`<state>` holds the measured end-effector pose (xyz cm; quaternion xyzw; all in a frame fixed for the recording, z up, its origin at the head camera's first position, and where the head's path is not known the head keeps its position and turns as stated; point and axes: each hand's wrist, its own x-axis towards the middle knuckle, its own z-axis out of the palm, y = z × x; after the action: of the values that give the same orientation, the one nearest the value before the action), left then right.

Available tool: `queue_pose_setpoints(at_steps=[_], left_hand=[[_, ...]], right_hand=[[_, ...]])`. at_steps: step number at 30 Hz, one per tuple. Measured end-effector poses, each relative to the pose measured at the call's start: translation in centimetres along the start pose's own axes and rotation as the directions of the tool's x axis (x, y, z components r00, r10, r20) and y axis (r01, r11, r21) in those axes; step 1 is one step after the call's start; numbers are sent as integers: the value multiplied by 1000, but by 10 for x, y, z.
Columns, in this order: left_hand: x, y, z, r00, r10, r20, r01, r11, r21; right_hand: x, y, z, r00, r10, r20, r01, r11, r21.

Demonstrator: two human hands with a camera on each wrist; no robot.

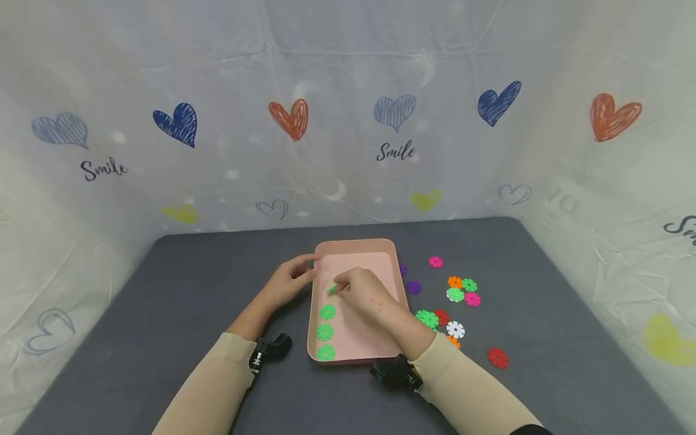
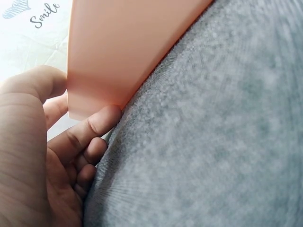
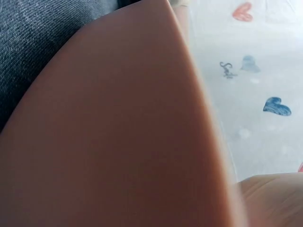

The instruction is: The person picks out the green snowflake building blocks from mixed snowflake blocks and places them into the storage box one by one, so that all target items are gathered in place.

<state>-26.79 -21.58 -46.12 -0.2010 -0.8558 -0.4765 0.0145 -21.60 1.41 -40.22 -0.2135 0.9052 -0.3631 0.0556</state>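
Observation:
A shallow pink tray [image 1: 359,244] lies on the table. My left hand [image 1: 288,281] is at its left side, with fingers over the rim; in the left wrist view this hand [image 2: 61,137] holds the tray's wall [image 2: 113,52], one fingertip low on the outer face. Over the tray, my right hand [image 1: 367,293] pinches a green snowflake disc [image 1: 331,290], seen nearly edge-on. Below it, green discs [image 1: 325,332] stand in a column along the tray's left side. In the right wrist view the tray's wall [image 3: 109,113] hides most of the right hand.
Right of the tray several loose snowflake discs are scattered: purple [image 1: 414,287], pink [image 1: 435,261], orange [image 1: 454,282], green [image 1: 426,319], white [image 1: 455,329] and red [image 1: 497,357]. The grey table [image 1: 206,284] is enclosed by a pale curtain [image 1: 337,72] with printed hearts.

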Motion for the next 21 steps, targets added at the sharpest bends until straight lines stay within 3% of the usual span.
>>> queue_pose_setpoints(at_steps=[8,12,14,18,21], left_hand=[[-1,12,1,1000,-23,4,23,1000,3],[-3,16,1,1000,-29,-4,29,1000,2],[-2,11,1,999,-32,-11,32,1000,0],[-1,4,0,999,-34,-16,34,999,1],[-1,4,0,999,-43,-14,43,999,5]], right_hand=[[-2,1,0,989,-81,127,97,988,-121],[-5,0,-17,987,-81,140,101,985,-142],[-8,3,-35,991,-59,117,76,987,-142],[-17,19,-81,997,58,47,-49,984,-170],[-26,41,-114,983,183,-27,-183,944,-273]])
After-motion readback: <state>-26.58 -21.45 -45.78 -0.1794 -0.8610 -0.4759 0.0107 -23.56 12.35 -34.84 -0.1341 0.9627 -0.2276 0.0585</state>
